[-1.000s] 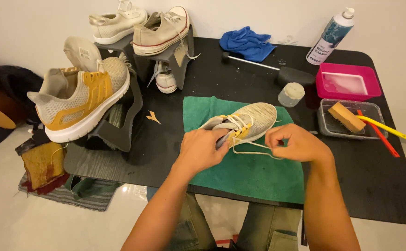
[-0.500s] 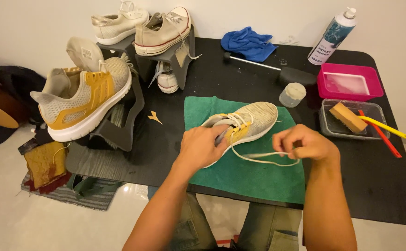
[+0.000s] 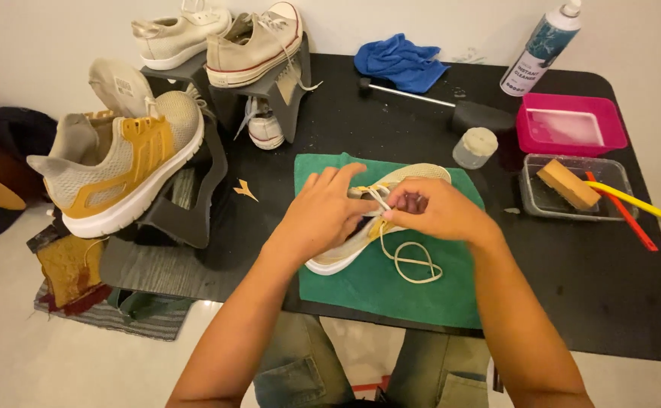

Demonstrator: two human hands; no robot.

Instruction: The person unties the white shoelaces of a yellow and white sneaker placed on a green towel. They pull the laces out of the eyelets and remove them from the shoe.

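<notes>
A beige sneaker (image 3: 413,175) lies on a green towel (image 3: 391,291) on the black table (image 3: 587,295). My left hand (image 3: 323,211) rests over the shoe's middle and holds it down. My right hand (image 3: 436,211) pinches the cream shoelace (image 3: 410,261) at the eyelets. A loose loop of that lace lies on the towel below my right hand. Both hands cover most of the shoe's upper.
A grey-and-yellow running shoe (image 3: 119,162) and other sneakers (image 3: 255,38) sit on black stands at left. At right stand a spray bottle (image 3: 542,45), a pink tub (image 3: 568,125), a clear tray with a brush (image 3: 568,185), a small jar (image 3: 475,147) and a blue cloth (image 3: 402,60).
My right hand has moved left from beside the shoe onto its laces, next to my left hand. The lace now lies in a loop on the towel.
</notes>
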